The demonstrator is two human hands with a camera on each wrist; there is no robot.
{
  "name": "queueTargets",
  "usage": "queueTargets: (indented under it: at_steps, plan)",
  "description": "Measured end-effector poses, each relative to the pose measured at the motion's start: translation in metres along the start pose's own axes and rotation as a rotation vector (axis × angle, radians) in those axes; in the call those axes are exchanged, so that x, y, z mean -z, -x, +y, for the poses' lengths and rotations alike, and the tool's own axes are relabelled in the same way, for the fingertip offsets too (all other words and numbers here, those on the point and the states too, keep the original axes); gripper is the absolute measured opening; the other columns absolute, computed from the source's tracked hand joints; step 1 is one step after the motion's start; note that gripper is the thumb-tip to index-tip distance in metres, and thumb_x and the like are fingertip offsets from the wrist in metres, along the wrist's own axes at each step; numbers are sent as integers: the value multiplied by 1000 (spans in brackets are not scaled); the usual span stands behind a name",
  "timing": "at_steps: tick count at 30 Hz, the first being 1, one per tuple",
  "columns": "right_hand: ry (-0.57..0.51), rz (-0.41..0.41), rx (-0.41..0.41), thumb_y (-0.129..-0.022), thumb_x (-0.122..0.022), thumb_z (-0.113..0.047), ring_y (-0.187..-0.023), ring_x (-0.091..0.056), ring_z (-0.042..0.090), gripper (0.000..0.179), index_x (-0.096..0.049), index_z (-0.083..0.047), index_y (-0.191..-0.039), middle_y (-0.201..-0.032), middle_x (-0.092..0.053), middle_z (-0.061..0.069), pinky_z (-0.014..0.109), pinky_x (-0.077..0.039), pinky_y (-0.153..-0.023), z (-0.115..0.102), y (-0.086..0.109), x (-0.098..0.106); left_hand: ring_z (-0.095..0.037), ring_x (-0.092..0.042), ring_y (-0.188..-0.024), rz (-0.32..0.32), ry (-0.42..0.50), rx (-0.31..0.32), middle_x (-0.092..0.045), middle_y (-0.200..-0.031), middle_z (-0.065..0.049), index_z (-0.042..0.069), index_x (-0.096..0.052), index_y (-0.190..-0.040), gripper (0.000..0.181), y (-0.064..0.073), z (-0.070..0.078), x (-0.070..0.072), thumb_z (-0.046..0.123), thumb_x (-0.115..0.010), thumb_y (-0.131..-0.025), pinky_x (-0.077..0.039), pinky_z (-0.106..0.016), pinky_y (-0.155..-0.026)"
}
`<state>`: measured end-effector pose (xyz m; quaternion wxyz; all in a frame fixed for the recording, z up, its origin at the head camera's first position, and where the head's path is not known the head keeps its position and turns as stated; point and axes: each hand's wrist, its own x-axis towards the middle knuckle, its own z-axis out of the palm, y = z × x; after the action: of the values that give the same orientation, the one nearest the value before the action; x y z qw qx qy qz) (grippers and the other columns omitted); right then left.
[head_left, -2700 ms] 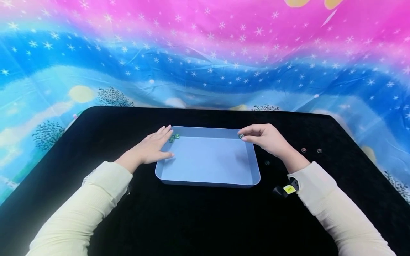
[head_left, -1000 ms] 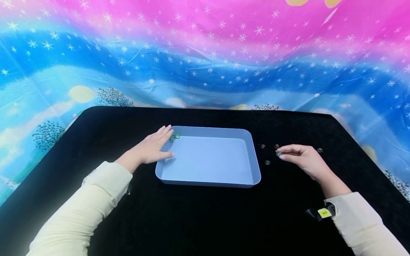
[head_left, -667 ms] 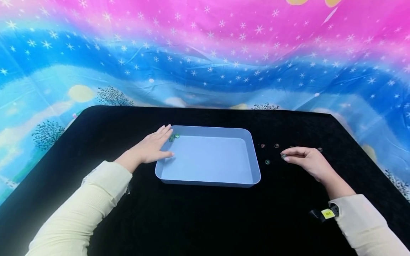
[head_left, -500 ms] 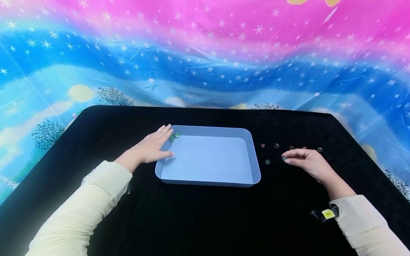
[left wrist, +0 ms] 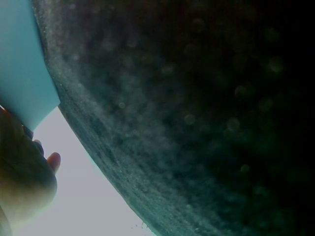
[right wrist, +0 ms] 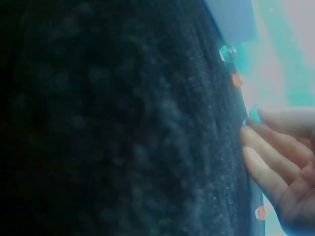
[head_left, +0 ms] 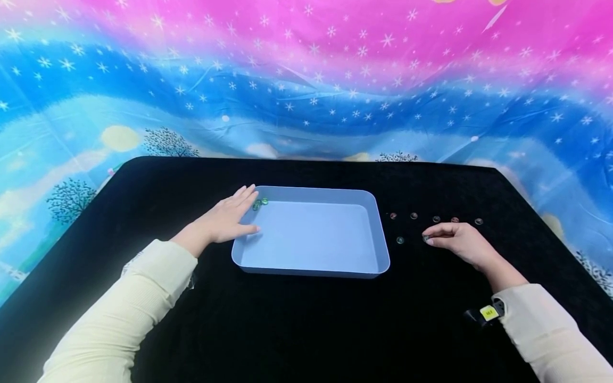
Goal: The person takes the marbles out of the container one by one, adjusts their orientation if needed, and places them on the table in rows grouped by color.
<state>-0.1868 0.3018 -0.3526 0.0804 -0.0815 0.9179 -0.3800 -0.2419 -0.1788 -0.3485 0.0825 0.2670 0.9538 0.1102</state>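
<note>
My left hand (head_left: pixel 225 217) rests on the left rim of a shallow blue-grey tray (head_left: pixel 311 268), fingers straight and thumb reaching inside. Beside those fingers, a few green glass marbles (head_left: pixel 261 203) lie in the tray's far left corner. Low over the black table to the right of the tray, my right hand (head_left: pixel 460 242) pinches a greenish marble (head_left: pixel 425 239) between thumb and fingertips. The right wrist view also has this marble (right wrist: pixel 255 113) at the fingertips. Closer to the tray lies another green marble (head_left: pixel 400 240).
Behind the right hand runs a loose row of marbles, among them a reddish one (head_left: pixel 393 216), a clear one (head_left: pixel 414 216) and one at the far right (head_left: pixel 479 221). The black-covered table (head_left: pixel 306 330) ends at a colourful snowflake backdrop (head_left: pixel 306 80).
Since the oldest frame my right hand has moved right and nearer, from the tray's far right corner to the table, pinching a marble in both. Lately it barely shifts. The left hand stays put.
</note>
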Motion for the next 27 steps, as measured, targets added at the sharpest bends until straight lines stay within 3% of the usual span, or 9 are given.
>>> queueTargets:
  at_steps: [7,27]
  plan:
    - [5,-12,-16,-84,-57,-19,-78,-55,0,33,-57,6,-105,-98,-60,17,23,-46,-66,1,-2,-1,-24,5,-129,-9,-3,6,3,-144,-7,5,-7,-139,80,-1,0,-1,48,-46,-83,-8,-49,-100]
    - [-1,-10,0,-81,-60,-15,-73,-56,4,29,-58,7,-100,-91,-61,15,24,-47,-63,0,-3,-2,-23,6,-129,-7,-2,9,3,-144,-6,7,-7,-139,81,-1,-3,-3,50,-46,-83,-8,-49,-100]
